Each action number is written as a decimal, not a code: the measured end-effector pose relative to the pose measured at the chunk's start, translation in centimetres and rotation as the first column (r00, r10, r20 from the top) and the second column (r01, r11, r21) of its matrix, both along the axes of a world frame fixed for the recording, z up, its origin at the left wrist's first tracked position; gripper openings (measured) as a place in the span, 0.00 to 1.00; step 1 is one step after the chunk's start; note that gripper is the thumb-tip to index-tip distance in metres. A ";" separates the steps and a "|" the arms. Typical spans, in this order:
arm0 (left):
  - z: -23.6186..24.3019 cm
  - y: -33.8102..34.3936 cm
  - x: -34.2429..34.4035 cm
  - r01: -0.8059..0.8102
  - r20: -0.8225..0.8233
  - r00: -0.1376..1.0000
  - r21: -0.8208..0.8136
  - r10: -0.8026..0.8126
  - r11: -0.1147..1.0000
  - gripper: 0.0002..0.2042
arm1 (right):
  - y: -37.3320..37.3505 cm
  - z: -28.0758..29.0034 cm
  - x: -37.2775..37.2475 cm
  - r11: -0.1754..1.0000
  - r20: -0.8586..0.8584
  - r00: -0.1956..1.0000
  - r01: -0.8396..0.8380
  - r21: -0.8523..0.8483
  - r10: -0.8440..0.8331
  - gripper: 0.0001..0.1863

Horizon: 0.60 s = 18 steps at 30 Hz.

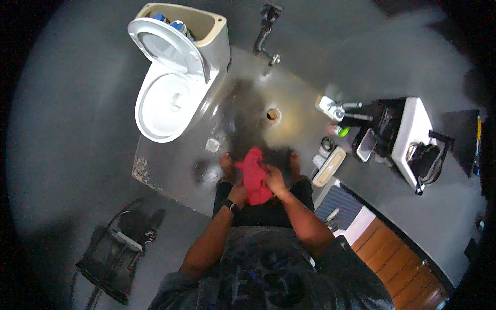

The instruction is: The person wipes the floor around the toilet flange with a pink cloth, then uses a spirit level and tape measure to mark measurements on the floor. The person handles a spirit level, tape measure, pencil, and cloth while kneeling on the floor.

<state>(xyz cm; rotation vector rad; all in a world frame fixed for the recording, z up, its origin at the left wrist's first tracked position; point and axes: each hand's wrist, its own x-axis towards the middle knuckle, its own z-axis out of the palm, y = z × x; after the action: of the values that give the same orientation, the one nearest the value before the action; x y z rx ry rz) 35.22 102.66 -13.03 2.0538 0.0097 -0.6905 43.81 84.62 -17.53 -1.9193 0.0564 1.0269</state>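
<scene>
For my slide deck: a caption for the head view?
Both hands grip a red cloth above a wet bathroom floor.

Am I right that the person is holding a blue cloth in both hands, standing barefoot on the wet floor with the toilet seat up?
Not quite: the cloth is red, not blue. The head view shows it bunched between the left hand and the right hand. The rest holds: the feet are bare on the wet floor, and the seat of the toilet is up.
</scene>
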 end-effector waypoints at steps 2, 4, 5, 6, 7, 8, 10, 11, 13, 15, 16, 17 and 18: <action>-1.4 2.0 -1.7 0.286 0.012 0.955 0.212 -0.295 0.934 0.28 | 2.2 -0.4 -2.5 0.987 0.130 0.984 0.131 -0.096 -0.118 0.33; -3.1 3.4 -3.0 0.269 -0.073 0.963 0.135 -0.261 0.954 0.29 | 3.6 -0.1 -3.2 0.929 0.121 0.938 0.342 -0.145 -0.326 0.35; -3.7 4.2 -3.8 0.135 -0.125 0.983 0.003 -0.134 0.991 0.29 | 4.0 0.3 -3.3 0.828 -0.213 0.817 0.557 0.057 -0.535 0.37; -4.5 5.0 -4.5 -0.018 -0.179 0.984 -0.127 -0.005 0.992 0.29 | 4.2 0.8 -3.5 0.652 -0.594 0.572 0.751 0.103 -0.566 0.40; -5.7 5.5 -4.8 -0.144 -0.257 0.962 -0.204 0.089 0.968 0.28 | 4.4 1.1 -3.4 0.399 -0.876 0.287 0.909 0.121 -0.388 0.42; -6.8 6.0 -4.7 -0.312 -0.349 0.911 -0.240 0.218 0.919 0.28 | 4.8 1.3 -3.1 0.437 -0.847 0.353 0.884 0.164 -0.397 0.44; -9.6 6.3 -3.7 -0.747 -0.526 0.606 -0.118 0.597 0.655 0.26 | 5.8 0.9 -2.9 0.528 -0.747 0.575 0.771 0.357 -0.335 0.49; -10.9 6.3 -2.8 -0.865 -0.509 0.442 -0.025 0.739 0.500 0.26 | 6.2 0.4 -2.8 0.610 -0.668 0.686 0.670 0.424 -0.289 0.51; -12.0 6.5 -1.5 -0.870 -0.299 0.371 0.219 0.879 0.442 0.26 | 7.6 -1.2 -2.5 0.871 -0.492 0.868 0.293 0.393 -0.070 0.55; -12.0 6.9 0.2 -0.764 -0.096 0.517 0.397 0.851 0.509 0.27 | 8.6 -3.3 -1.6 0.847 -0.468 0.867 0.373 0.379 -0.172 0.47; -12.0 7.2 1.0 -0.764 -0.087 0.545 0.357 0.834 0.537 0.27 | 8.2 -4.6 -1.3 0.848 -0.501 0.833 0.426 0.315 -0.233 0.46; -11.0 8.2 2.2 -0.766 -0.082 0.553 0.340 0.829 0.545 0.28 | 7.9 -5.4 -0.6 0.775 -0.556 0.769 0.547 0.315 -0.317 0.44; -10.0 9.3 3.9 -0.736 0.071 0.641 0.338 0.764 0.586 0.29 | 7.1 -6.0 0.5 0.693 -0.620 0.670 0.670 0.266 -0.409 0.42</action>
<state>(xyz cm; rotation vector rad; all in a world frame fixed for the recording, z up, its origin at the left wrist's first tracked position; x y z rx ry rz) 39.17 112.01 -22.99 2.0612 1.0759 -0.2195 44.28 91.73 -23.51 -1.0078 0.6215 0.9726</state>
